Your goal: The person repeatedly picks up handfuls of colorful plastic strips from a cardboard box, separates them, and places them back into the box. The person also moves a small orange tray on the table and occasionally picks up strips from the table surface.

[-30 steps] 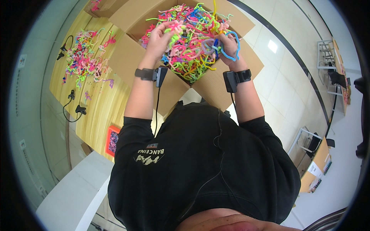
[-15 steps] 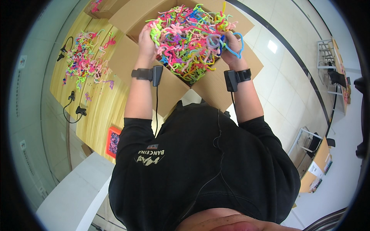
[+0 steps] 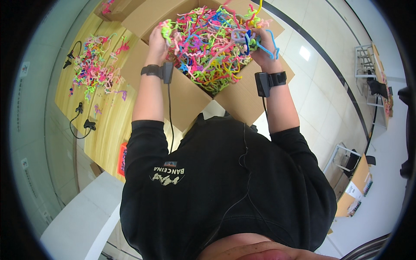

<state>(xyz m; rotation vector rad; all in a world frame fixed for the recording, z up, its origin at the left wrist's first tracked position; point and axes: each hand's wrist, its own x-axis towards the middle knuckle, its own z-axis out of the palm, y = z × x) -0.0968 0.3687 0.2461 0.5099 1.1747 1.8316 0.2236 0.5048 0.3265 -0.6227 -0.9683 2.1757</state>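
Note:
A cardboard box (image 3: 190, 104) with flaps folded out holds a heap of multicoloured pipe cleaners (image 3: 212, 47), bent and tangled together. At the heap's left side my left hand (image 3: 157, 45) is closed around a bunch of lime-green and pink pipe cleaners (image 3: 167, 33). My right hand (image 3: 265, 47), on the opposite side, grips another bunch, with blue and purple loops (image 3: 274, 48) sticking out past the fingers. Both bunches touch or overlap the heap's edges. Some fingers of each hand are hidden by the pieces.
On the wooden table (image 3: 110, 138) at left lies a loose pile of pipe cleaners (image 3: 93, 65). Black clips with cables (image 3: 89, 125) and a red tray (image 3: 122, 158) are there too. A second cardboard box (image 3: 125, 9) stands at the far left. Cabled black straps sit on both wrists.
My hands have spread apart, the left one outward to the left and the right one slightly rightward, each carrying its bunch of pipe cleaners. More of the heap shows between them.

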